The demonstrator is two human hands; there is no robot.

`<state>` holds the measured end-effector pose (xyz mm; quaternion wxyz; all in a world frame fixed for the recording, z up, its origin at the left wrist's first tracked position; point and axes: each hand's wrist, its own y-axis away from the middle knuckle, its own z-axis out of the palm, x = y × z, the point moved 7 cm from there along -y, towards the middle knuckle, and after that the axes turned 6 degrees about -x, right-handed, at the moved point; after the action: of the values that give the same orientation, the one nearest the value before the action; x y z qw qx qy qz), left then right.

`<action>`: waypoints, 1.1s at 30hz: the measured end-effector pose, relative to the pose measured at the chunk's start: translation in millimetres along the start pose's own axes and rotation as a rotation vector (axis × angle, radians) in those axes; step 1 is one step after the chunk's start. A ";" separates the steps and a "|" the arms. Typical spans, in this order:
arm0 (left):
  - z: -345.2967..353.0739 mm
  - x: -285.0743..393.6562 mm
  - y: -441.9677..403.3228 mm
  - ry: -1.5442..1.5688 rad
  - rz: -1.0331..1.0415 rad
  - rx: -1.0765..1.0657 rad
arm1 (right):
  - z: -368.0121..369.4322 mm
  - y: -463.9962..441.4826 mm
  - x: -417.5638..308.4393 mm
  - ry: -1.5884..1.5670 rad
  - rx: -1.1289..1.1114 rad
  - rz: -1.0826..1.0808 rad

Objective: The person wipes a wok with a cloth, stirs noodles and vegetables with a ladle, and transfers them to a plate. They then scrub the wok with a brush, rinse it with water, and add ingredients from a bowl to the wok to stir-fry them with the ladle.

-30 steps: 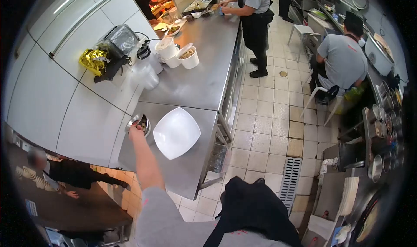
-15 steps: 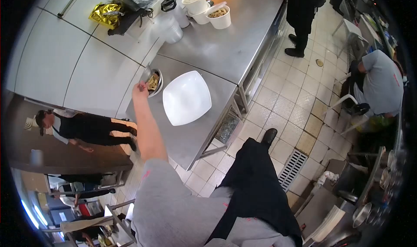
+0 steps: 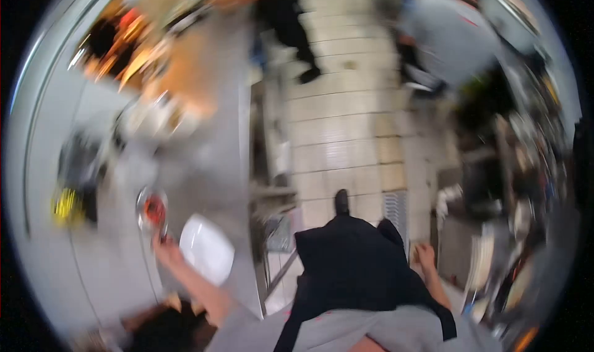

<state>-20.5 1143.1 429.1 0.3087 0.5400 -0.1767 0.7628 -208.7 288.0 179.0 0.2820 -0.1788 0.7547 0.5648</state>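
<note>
My left hand [image 3: 166, 248] reaches over the steel counter at the left, its fingers closed at the near edge of a small round bowl [image 3: 145, 211]. A small dark shape sits between the fingers and the bowl; blur hides what it is. Reddish food [image 3: 154, 208] shows inside the bowl. Just right of that hand lies a white square dish [image 3: 207, 251], partly behind my forearm. My right hand [image 3: 426, 258] hangs low beside my dark apron, fingers loosely bent and apart, with nothing visible in it.
Blurred pale tubs [image 3: 154, 120] stand farther up the counter [image 3: 223, 166]. Ahead, a person in dark trousers [image 3: 281, 18] stands at the counter. Another person in a grey shirt [image 3: 451, 30] is at the right. Cluttered shelving [image 3: 526, 210] lines the right side.
The view has swung round, so counter, bowl and dish now appear farther left. My left hand stays by the bowl, where reddish food now shows instead of brownish. My right hand has come into view.
</note>
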 end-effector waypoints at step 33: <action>772.2 -394.9 510.1 -0.358 -0.912 -1.491 | -447.7 -32.6 -344.0 0.258 1.192 -0.573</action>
<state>283.1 185.8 366.9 0.8210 0.3277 -0.4404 0.1570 -22.4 -165.3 461.3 0.3786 -0.2519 0.8877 -0.0713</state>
